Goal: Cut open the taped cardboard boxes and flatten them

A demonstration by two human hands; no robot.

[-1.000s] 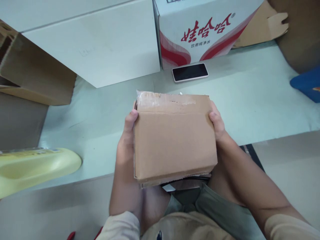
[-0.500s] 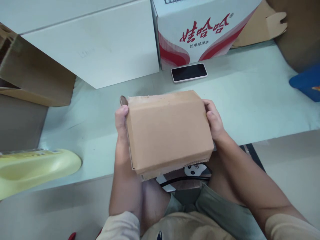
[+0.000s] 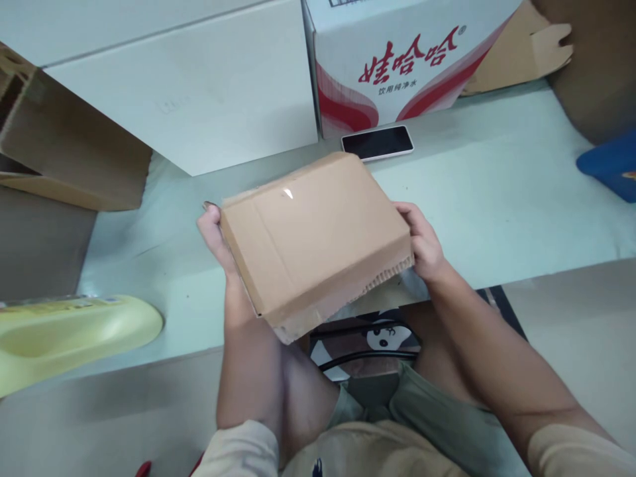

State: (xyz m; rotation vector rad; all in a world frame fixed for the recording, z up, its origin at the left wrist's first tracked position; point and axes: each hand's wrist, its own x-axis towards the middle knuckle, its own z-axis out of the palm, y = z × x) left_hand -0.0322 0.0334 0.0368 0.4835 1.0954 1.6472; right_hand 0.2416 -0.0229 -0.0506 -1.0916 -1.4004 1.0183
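Observation:
A small brown cardboard box [image 3: 313, 232] is held in the air between both hands, above the near edge of the pale table [image 3: 497, 192]. It is turned at an angle, a clear taped seam facing up. My left hand [image 3: 214, 235] grips its left end, fingers mostly hidden behind the box. My right hand [image 3: 422, 245] clasps the right end with the thumb on the side. A corrugated edge shows at the box's lower right.
A black phone [image 3: 377, 143] lies on the table just beyond the box. Behind it stand a red-and-white printed carton [image 3: 397, 59] and a large white box [image 3: 189, 93]. An open brown carton [image 3: 64, 146] is at left, a yellow plastic object [image 3: 69, 334] lower left, something blue [image 3: 611, 165] at right.
Both hands have turned the box counter-clockwise and tipped it, so a taped face now points up. The left hand moved left and the box rose toward the phone.

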